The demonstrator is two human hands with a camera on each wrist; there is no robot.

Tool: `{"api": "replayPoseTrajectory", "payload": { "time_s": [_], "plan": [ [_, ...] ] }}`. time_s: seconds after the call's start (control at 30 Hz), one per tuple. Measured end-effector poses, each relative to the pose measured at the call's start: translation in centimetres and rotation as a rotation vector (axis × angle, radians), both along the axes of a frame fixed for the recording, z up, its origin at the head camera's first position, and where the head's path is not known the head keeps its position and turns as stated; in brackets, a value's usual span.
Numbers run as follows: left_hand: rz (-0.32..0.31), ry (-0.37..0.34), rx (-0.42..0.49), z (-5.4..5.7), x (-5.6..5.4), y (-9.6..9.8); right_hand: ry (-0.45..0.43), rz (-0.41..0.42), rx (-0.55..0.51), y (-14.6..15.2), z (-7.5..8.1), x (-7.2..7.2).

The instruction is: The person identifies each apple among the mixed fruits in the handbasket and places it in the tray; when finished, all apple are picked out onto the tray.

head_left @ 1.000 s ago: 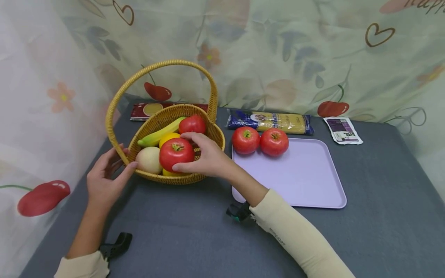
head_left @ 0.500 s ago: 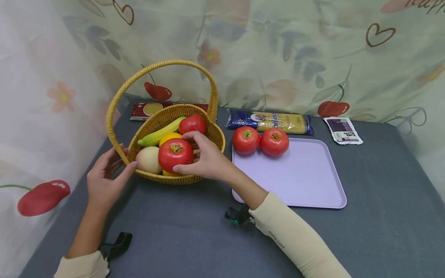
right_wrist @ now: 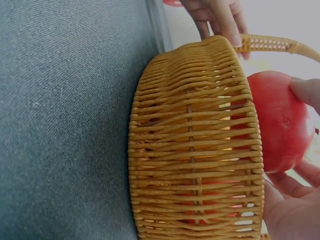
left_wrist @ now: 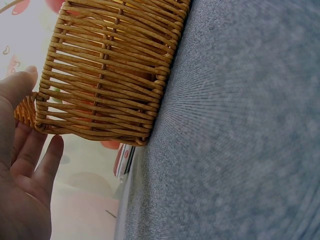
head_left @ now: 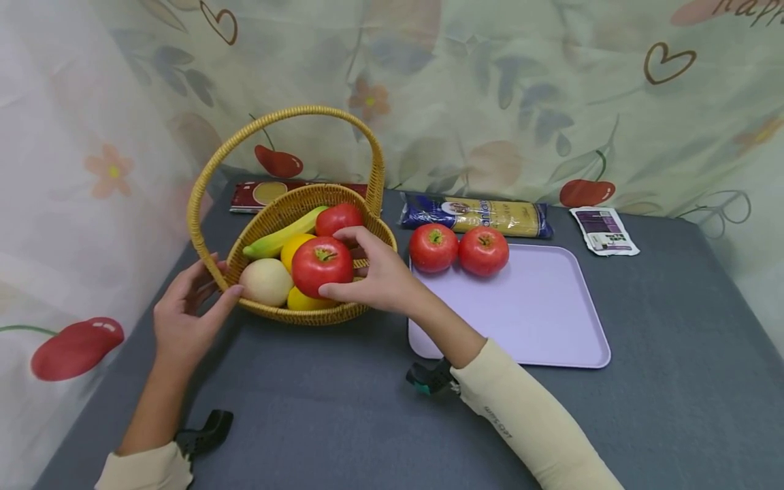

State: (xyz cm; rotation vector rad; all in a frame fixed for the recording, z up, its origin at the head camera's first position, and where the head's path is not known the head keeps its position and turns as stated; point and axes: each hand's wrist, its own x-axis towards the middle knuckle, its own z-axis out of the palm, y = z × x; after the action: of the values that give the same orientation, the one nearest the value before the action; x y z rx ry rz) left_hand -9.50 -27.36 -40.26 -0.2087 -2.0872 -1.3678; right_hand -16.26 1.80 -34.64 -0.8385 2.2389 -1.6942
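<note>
A wicker basket (head_left: 306,317) with a tall hoop handle stands at the left of the table. My left hand (head_left: 186,313) grips its rim at the foot of the handle, thumb on the near side; the left wrist view shows the fingers around that corner (left_wrist: 35,117). Over the basket's right half, my right hand (head_left: 380,275) holds a red tomato (head_left: 322,267) between thumb and fingers. In the right wrist view this tomato (right_wrist: 280,120) sits at rim height. Inside the basket lie a banana (head_left: 284,233), another tomato (head_left: 339,218), a pale round fruit (head_left: 266,282) and yellow fruits (head_left: 306,300).
Right of the basket lies a lilac tray (head_left: 520,327), with two tomatoes (head_left: 433,248) at its back left corner. Behind it are a pasta packet (head_left: 490,216) and a white-and-purple pouch (head_left: 604,231). A dark red packet (head_left: 251,196) lies behind the basket, before a printed curtain.
The right hand first shifts slightly left with the tomato, then moves right and a little up, baring more of the yellow fruit beneath. The left hand and basket stay put.
</note>
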Motion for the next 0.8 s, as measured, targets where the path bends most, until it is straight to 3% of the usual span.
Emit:
{"api": "replayPoseTrajectory", "payload": {
  "time_s": [0.5,0.8],
  "plan": [
    [-0.008,0.009,0.011,-0.6,-0.2,-0.4,-0.017,-0.079,-0.026,2.3,1.0,1.0],
    [-0.011,0.010,0.011,0.0,0.0,0.1,-0.028,-0.123,-0.033,3.8,1.4,1.3]
  ]
}}
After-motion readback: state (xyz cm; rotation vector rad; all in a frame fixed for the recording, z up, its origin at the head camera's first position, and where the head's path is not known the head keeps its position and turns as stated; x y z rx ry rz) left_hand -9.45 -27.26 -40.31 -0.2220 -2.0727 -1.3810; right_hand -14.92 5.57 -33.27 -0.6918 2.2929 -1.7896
